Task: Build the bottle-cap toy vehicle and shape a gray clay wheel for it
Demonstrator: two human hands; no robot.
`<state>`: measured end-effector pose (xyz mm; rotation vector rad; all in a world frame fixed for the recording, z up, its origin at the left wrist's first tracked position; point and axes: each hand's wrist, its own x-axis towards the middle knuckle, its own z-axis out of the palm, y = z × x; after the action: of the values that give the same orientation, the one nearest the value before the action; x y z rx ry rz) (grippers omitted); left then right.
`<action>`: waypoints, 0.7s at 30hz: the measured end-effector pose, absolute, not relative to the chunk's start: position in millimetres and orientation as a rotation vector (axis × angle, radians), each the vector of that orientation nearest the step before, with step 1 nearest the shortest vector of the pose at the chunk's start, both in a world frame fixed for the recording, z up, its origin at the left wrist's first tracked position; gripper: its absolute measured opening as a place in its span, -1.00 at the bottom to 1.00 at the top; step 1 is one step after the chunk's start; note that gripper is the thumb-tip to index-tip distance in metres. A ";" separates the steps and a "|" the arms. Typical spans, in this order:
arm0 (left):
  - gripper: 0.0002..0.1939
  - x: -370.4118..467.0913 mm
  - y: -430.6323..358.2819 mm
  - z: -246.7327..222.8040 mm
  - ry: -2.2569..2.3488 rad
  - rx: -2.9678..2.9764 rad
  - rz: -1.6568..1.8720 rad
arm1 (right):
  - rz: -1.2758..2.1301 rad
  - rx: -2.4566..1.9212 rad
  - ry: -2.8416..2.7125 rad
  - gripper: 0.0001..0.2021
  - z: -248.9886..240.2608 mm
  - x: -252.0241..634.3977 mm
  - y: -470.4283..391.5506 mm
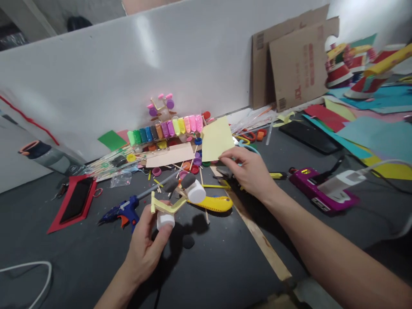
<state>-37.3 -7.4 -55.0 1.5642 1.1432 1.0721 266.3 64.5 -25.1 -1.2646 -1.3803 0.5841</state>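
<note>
Pinching in the left grip [144,248] the lower white disc [166,220] of a small craft model of bent pale-yellow strips [168,209] and white discs; carrying most of the model above the thumb, with a second white disc [197,193] toward two o'clock. Pinching in the right grip [249,171] the lower edge of a pale-yellow rectangular paper sheet [217,139], spreading toward eleven o'clock from there. Showing farther out, on the dark grey surface [225,266], a blue plastic glue gun [128,208] at the model's nine o'clock, a curved yellow plastic knife [214,204] at three.
</note>
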 end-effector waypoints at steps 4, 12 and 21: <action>-0.67 -41.2 -3.2 -57.2 1.147 1.721 1.069 | 0.528 -1.263 -1.550 -0.89 -23.0 253.8 55.6; -0.66 -40.2 0.1 -57.9 1.132 1.795 1.076 | 0.863 -0.991 -1.770 -0.73 -12.5 241.2 35.2; -0.32 -37.7 -9.4 -49.0 0.941 1.410 1.028 | 1.235 -0.837 -1.806 -0.66 -18.6 230.6 33.0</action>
<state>-37.7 -9.4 -49.0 1.4096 0.9411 1.0284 230.6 33.0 -18.6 -0.8367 -1.8059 1.2354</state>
